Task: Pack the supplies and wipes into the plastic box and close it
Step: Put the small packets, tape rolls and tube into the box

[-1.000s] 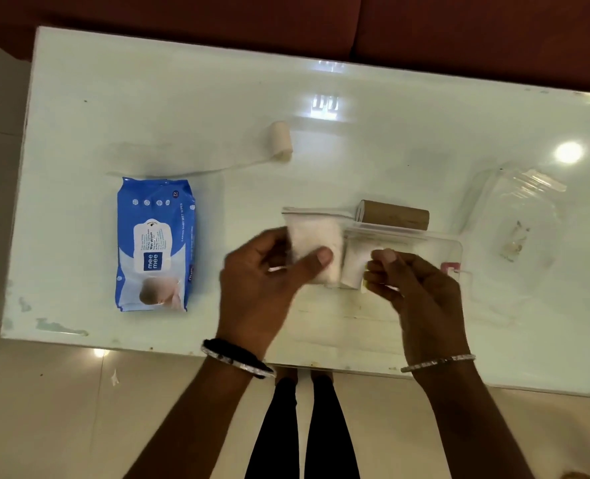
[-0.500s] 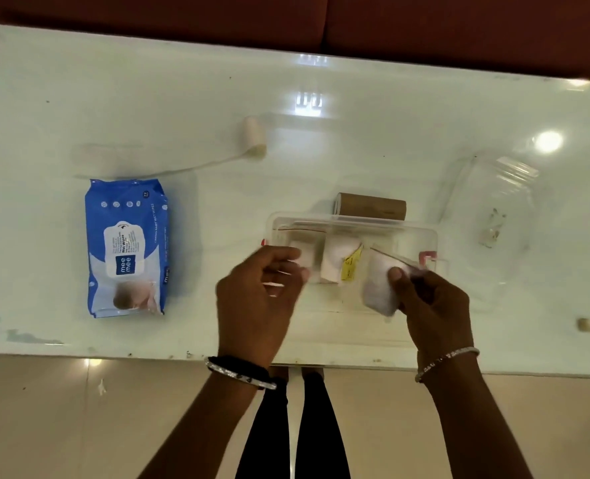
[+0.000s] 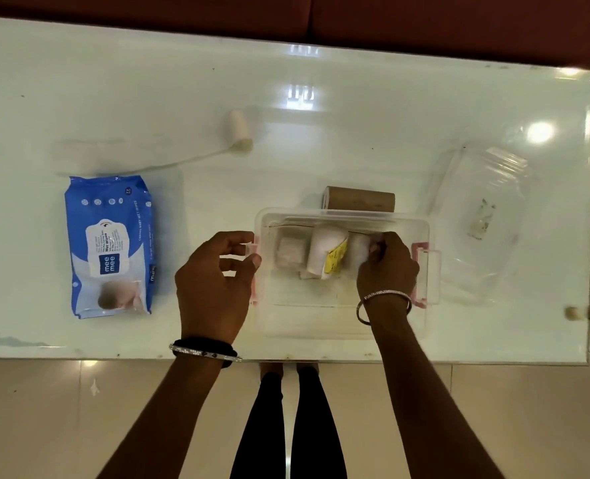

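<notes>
Seen from above: white glossy table [image 3: 321, 133], clear plastic box [image 3: 342, 319] near the front edge, slightly right of centre, open on top, pink latches on its 2 short sides. Inside, along the far wall, 3 white items in a row: small pale gauze roll [image 3: 289, 253] at the left, white packet with a yellow label [image 3: 326, 252] in the middle, white pad [image 3: 357, 252] at the right.

Right hand [image 3: 386, 264] reaching into the box over its right half, fingers curled and pinching the white pad. Silver bangle on that wrist.

Left hand [image 3: 217, 274] just outside the box's left wall, fingers bent around the left pink latch [image 3: 254, 250], thumb and fingers close together there; actual grip on the latch not clear. Black and silver bands on that wrist.

Brown cardboard tube [image 3: 359, 199] lying on its side just behind the box's far wall. Blue pack of wet wipes [image 3: 110, 245] flat on the table toward the left end, well apart from the box. Partly unrolled beige bandage roll [image 3: 241, 131] further back, left of centre, loose tail trailing toward the left. Clear lid [image 3: 483, 216] lying near the right end, beside the box.
</notes>
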Motion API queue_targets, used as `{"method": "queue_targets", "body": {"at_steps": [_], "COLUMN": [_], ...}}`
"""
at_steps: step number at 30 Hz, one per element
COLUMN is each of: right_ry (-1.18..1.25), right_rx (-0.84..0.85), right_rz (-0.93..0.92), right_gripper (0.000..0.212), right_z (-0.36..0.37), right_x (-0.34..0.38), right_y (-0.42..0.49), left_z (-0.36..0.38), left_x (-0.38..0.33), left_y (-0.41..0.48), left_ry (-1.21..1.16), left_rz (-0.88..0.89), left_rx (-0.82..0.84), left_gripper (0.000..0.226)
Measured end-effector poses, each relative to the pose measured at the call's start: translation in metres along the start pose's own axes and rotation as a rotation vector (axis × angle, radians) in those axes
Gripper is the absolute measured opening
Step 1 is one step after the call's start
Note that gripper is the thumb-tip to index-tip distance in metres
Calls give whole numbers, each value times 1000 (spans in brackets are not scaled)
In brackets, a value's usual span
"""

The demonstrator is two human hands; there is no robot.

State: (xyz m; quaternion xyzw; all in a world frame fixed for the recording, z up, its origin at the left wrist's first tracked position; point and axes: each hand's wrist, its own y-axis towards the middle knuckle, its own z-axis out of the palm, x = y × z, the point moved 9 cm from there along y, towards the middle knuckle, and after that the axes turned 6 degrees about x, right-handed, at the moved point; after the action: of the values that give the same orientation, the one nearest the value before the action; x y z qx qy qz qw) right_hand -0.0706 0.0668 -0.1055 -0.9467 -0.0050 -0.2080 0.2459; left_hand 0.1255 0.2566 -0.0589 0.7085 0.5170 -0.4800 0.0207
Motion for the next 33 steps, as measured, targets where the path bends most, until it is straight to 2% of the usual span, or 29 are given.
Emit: {"method": "queue_targets", "body": {"at_steps": [9, 11, 14, 18, 20, 21, 24, 27, 29, 31, 33], "right_ry": [-352, -309, -89, 30, -14, -54, -158, -266, -266, -306, -434], "right_rx": [-49, -141, -272, -347, -252, -138, 308, 513, 624, 733, 736], "right_rz": [-88, -165, -332, -382, -364, -330, -193, -226, -250, -283, -368], "right_gripper": [20, 17, 13, 13, 15, 20, 49, 69, 71, 62, 49], "right_z": [-23, -42, -70, -88, -78, -66, -23, -10, -5, 7, 19], "right_x": [17, 29, 55, 68, 67, 65, 56, 63, 68, 68, 71], "right_y": [5, -5, -16, 7, 37, 54, 90, 107, 115, 114, 112], "left_z": [0, -1, -7, -9, 0, 8, 45, 75, 86, 89, 85], "left_x": [3, 4, -7, -47, -69, -77, -83, -78, -76, -72, -69], "left_y": [4, 5, 8, 24, 39, 49, 78, 93, 95, 95, 94], "left_ry": [-15, -23, -23, -21, 16, 51, 220, 345, 336, 284, 222], "left_rz": [-38, -41, 6, 168, 229, 240, 186, 112, 99, 95, 109], "left_rx": [-18, -45, -116, -164, -129, -84, 173, 392, 475, 501, 466], "left_gripper": [23, 17, 15, 13, 15, 16, 22, 35, 41, 44, 44]}}
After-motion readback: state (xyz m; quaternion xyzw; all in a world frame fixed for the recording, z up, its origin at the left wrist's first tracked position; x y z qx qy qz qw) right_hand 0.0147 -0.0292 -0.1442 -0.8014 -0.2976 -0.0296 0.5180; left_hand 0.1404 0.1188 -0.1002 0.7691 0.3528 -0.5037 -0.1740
